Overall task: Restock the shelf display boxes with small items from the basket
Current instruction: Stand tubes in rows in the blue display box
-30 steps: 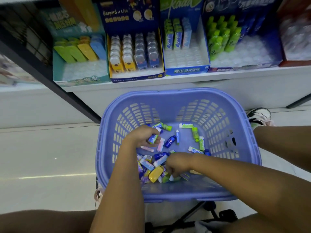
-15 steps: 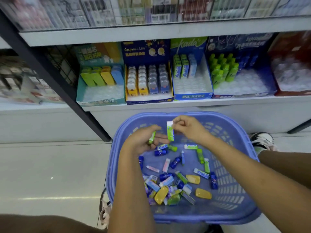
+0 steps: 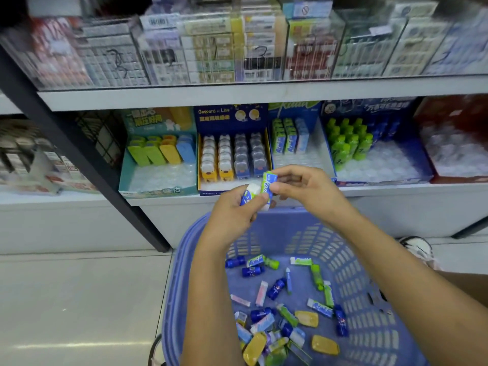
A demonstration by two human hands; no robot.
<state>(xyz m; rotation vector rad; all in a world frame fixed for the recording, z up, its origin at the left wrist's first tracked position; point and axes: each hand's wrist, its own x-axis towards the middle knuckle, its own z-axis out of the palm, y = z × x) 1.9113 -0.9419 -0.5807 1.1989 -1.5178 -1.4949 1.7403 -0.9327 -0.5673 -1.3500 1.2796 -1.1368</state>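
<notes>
Blue slotted plastic fills the near half of my view: the basket [image 3: 174, 286] sits just below the shelf [image 3: 264, 95], and both hands are raised above its far rim, in front of the shelf's lower edge. The left hand [image 3: 229, 220] has its fingers [image 3: 257, 201] curled around a small blue-and-white pack [image 3: 247, 198], grasping it. The right hand [image 3: 311, 191] pinches a green-and-white pack [image 3: 268, 182] by its upper end, holding it nearly upright. The two packs touch, the green one just right of the blue one.

On the basket floor I see the loose stock: yellow cases [image 3: 306, 318], little dark blue bottles [image 3: 276, 287], green sticks [image 3: 317, 277] and pale pink packs [image 3: 261, 293], heaped thickest at the near left.

Beyond the hands, a row of display boxes stands on the lower shelf. From the left: a teal box [image 3: 158, 191] with green, yellow and blue cases at its back; a navy box [image 3: 229, 114] packed with rows of yellow and blue animal-shaped cases; the white-and-blue box [image 3: 314, 157] with green and blue packs standing at its far end; a blue box [image 3: 383, 178] with green bottles at its far left; and a red box [image 3: 454, 178] on the far right. Clear cases of packets [image 3: 211, 48] line the shelf above, too blurred for me to read.
</notes>
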